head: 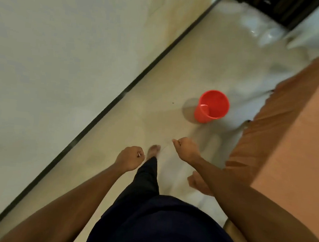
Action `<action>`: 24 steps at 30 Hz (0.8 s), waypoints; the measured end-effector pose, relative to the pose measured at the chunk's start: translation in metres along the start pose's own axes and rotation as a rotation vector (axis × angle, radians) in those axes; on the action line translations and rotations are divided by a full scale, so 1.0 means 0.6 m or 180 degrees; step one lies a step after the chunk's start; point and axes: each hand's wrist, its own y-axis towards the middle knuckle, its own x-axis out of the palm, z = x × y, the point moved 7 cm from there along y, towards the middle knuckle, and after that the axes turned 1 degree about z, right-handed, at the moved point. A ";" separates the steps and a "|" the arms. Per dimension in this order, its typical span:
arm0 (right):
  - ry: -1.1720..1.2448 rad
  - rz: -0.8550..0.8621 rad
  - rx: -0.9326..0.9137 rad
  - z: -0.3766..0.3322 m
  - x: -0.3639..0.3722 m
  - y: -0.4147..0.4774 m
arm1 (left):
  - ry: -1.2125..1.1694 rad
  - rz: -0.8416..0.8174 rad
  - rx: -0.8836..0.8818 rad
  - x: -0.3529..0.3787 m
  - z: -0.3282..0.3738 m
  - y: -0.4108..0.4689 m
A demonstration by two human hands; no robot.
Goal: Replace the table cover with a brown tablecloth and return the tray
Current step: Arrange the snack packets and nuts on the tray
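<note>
red bucket [212, 106] stands on floor beside brown tablecloth [282, 120]; left hand [130, 158] and right hand [186, 148] grip nothing, curled.

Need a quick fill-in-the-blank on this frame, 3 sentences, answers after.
1. The red plastic bin stands on the ____.
2. The brown tablecloth is on the person's ____ side.
3. The left hand and right hand are both ____ into fists, holding nothing visible.

Answers: floor; right; closed
</note>
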 end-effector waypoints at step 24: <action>0.1794 0.0273 0.2056 0.515 -0.185 0.500 | 0.0701 -0.0834 0.0909 0.122 0.634 0.759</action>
